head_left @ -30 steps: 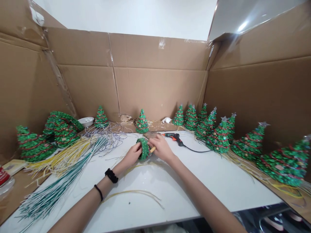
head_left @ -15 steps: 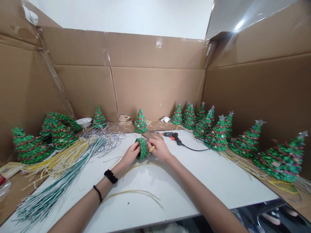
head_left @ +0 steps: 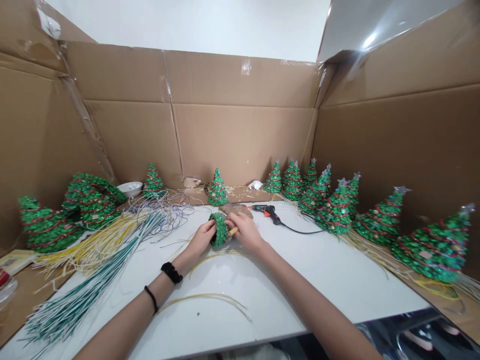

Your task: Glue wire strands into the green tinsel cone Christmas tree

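Head view: at frame centre, the left hand (head_left: pixel 204 236) curls closed on a green tree's (head_left: pixel 219 234) rim; the right hand (head_left: pixel 244 230) closes round a wooden handle (head_left: pixel 233 231), probably best worked gently.

No readable text or labels.

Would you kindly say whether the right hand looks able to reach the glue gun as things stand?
Probably yes: the glue gun lies close beyond the right hand, with nothing tall between them, though that hand seems busy with a tan stick.
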{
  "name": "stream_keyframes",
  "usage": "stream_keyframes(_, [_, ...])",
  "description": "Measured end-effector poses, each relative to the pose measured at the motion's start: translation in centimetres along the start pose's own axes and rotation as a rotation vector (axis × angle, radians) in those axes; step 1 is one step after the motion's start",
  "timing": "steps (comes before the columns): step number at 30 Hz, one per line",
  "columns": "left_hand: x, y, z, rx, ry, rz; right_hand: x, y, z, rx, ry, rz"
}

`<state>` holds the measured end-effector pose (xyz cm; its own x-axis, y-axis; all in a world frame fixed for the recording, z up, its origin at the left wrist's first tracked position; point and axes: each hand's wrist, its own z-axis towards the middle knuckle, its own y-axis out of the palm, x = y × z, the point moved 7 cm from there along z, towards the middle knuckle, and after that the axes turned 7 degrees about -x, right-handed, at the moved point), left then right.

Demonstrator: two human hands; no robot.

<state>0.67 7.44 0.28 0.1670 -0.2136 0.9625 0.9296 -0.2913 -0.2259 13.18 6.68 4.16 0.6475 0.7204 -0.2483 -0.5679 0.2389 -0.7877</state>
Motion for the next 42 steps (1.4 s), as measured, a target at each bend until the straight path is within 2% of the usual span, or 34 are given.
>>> stream_keyframes(17, [-0.2, -0.4, 0.0, 0.068, 0.060, 0.050, -0.3, -0.2, 0.4, -0.121, -0.065, 0.081])
stream_keyframes(21, [-0.1, -0.3, 0.0, 0.076, 0.062, 0.050, 1.1, -0.7, 0.4, -0.167, -0.041, 0.193])
stream_keyframes(24, [-0.1, -0.4, 0.0, 0.090, 0.074, 0.059, 4.7, -1.8, 0.0, -0.085, 0.165, 0.170])
stream_keyframes(27, [-0.1, -0.6, -0.1, 0.097, 0.079, 0.067, 8.8, -3.2, -1.3, 0.054, 0.480, -0.042])
stream_keyframes(30, [-0.3, -0.5, 0.0, 0.088, 0.076, 0.056, 11.2, -2.8, -2.7, 0.015, 0.686, -0.265])
stream_keyframes(33, [-0.3, -0.6, 0.0, 0.090, 0.081, 0.053, 12.8, -1.7, -3.9, -0.029, 0.820, -0.351])
stream_keyframes(38, [-0.3, -0.7, 0.1, 0.098, 0.082, 0.062, 14.4, -1.5, -5.3, 0.002, 0.981, -0.358])
stream_keyframes(42, [-0.5, -0.7, 0.1, 0.096, 0.084, 0.074, 14.9, -1.7, -5.5, -0.014, 1.024, -0.325])
